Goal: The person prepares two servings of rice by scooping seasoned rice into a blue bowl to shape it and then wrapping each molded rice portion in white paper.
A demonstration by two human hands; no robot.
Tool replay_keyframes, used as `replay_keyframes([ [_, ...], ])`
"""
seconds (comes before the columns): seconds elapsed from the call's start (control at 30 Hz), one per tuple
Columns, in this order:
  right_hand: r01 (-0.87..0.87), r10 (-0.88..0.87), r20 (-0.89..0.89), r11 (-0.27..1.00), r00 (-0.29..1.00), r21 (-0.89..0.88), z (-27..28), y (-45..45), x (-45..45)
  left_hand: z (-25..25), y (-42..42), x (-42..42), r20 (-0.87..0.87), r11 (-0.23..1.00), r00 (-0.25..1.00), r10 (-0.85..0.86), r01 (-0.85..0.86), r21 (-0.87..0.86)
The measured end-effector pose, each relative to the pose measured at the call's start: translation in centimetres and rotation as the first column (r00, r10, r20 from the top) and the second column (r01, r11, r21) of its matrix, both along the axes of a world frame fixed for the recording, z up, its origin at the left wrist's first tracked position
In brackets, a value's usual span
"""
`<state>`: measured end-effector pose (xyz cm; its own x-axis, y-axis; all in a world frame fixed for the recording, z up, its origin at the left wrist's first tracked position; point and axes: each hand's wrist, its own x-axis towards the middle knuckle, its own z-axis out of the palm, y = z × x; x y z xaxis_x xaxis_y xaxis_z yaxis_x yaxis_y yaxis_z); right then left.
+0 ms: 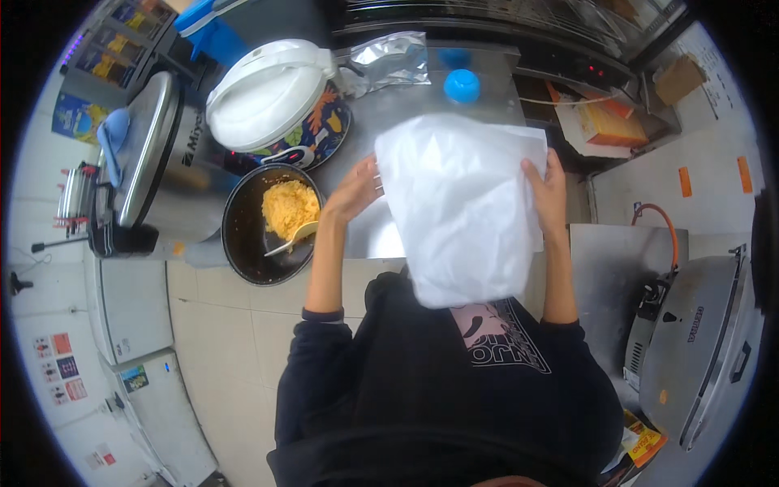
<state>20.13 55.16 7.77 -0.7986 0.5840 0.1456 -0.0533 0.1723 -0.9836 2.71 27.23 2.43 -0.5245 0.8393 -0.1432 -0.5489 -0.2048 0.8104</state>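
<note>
A stack of thin white sheets, paper or plastic, [459, 207] is held up between my hands, over the edge of the steel counter. My left hand [356, 189] grips its left edge, the fingers partly hidden behind it. At the right edge my right hand [546, 185] pinches it, thumb in front. Left of my left hand stands a dark pot [237, 243] with yellow-orange rice [289, 207] and a pale serving spoon [298, 236] in it. Beyond the sheets a small blue bowl [462, 86] rests on the counter.
A rice cooker [274, 97] with a white lid stands behind the pot, a crumpled silver foil bag [392, 61] beside it. Further left is a large steel container [149, 152] with a blue ladle [112, 143] on its lid. A grey appliance [688, 335] stands at the right.
</note>
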Motion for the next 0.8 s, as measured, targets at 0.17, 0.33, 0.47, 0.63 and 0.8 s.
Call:
replay_keyframes([
  [0.17,0.107,-0.114,0.104,0.992,0.988,0.072,-5.7,2.3,-3.1,-1.1,3.2,2.0,-0.075,0.941,0.971,0.228,-0.239,-0.240],
  [0.33,0.017,-0.017,0.226,1.000,0.974,0.000,-10.0,3.3,-5.8,-1.1,4.4,-0.2,-0.453,0.768,0.863,0.224,-0.442,-0.462],
  [0.47,-0.035,0.007,0.357,0.997,0.934,0.073,-9.7,2.1,-7.2,-3.6,3.8,-2.0,-0.578,0.767,0.790,0.204,-0.496,-0.408],
  [0.63,0.018,-0.193,0.202,0.765,0.960,0.644,-10.9,0.7,-8.2,-6.8,3.7,-4.2,-0.800,0.671,0.598,-0.041,-0.577,-0.465],
  [0.8,-0.318,0.091,0.329,0.581,0.940,0.749,-9.9,-3.3,-8.8,-7.0,5.0,-3.6,-0.707,0.632,0.707,0.018,-0.556,-0.539],
])
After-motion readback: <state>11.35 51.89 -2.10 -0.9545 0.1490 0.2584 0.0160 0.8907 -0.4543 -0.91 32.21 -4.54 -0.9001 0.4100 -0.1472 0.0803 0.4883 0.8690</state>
